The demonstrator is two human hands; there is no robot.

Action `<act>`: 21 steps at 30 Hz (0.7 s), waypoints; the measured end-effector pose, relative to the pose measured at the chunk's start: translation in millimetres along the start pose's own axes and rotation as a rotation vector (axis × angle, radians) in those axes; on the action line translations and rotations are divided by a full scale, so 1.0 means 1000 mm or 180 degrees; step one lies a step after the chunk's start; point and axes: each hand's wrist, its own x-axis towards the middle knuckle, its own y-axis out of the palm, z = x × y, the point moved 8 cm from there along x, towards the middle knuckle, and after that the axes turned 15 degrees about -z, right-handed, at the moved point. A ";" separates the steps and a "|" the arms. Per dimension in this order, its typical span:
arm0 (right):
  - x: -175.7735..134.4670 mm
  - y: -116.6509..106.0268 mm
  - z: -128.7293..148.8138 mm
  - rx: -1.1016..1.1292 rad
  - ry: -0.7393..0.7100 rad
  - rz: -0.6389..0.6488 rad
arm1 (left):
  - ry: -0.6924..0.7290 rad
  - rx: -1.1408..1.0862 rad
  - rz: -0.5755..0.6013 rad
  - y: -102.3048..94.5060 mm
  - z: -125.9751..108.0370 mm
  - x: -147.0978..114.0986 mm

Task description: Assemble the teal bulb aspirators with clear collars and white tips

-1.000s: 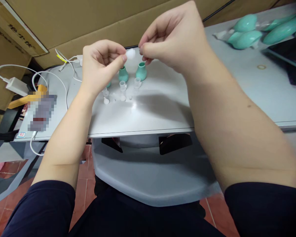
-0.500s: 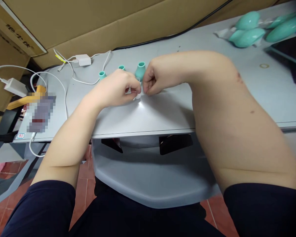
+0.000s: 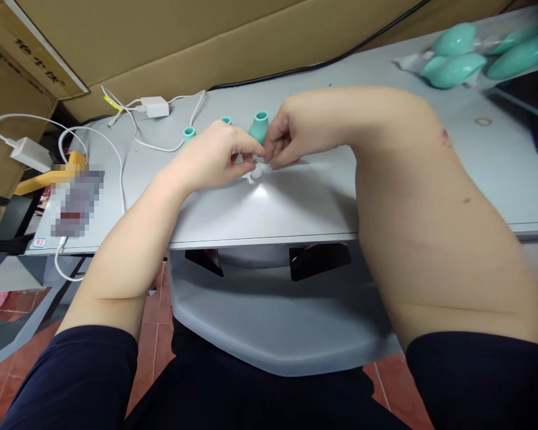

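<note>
My left hand [image 3: 226,152] is curled over the grey table, thumb and fingers bent round a small white round piece [image 3: 256,174]. Its index finger reaches over toward my other hand. Close by on the right, my right hand [image 3: 287,142] has its fingertips pinched together; anything between them is too small or hidden to make out. Something pale, hard to identify, shows between the two hands. Just behind them stands a teal bottle-shaped piece [image 3: 260,126] with an open top. A smaller teal piece [image 3: 189,134] and another teal rim [image 3: 226,120] show behind my left hand.
Teal bulb-shaped pieces [image 3: 454,68] with clear wrapping lie at the back right, near a dark flat object [image 3: 529,98]. A tan ring [image 3: 483,121] lies on the table. White chargers [image 3: 155,107] with cables and a blurred-out phone [image 3: 78,203] are at left. Cardboard [image 3: 170,42] stands behind.
My left index finger has lifted and stretched rightward, exposing more of the white round piece. My right fingertips have opened slightly toward it. The view has shifted a little.
</note>
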 end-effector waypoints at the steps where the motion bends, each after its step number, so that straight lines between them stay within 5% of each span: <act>1: -0.002 -0.006 0.001 0.0058 0.0020 -0.0078 | 0.0003 -0.0085 -0.0122 -0.003 0.001 0.000; 5: -0.013 -0.036 0.023 0.0088 -0.0373 -0.0852 | 0.0473 -0.0544 -0.1122 -0.034 0.003 0.003; 10: -0.024 -0.061 0.036 0.0898 -0.0856 -0.2041 | 0.0955 -0.0653 -0.3042 -0.101 0.040 -0.002; 13: -0.019 -0.065 0.028 0.1043 -0.0829 -0.2526 | 0.0551 -0.0214 -0.2986 -0.125 0.077 0.003; 14: -0.017 -0.064 0.025 0.1064 -0.0812 -0.2637 | 0.0166 -0.0106 -0.2458 -0.122 0.094 0.011; 16: -0.010 -0.060 0.020 0.1152 -0.0744 -0.2779 | -0.0313 -0.0011 -0.2095 -0.126 0.119 0.012; 19: -0.003 -0.050 0.014 0.1486 -0.0590 -0.2850 | -0.1104 -0.0039 -0.1209 -0.107 0.143 0.013; 21: 0.001 -0.042 0.012 0.1652 -0.0511 -0.2753 | -0.1688 -0.0252 -0.1048 -0.099 0.149 0.009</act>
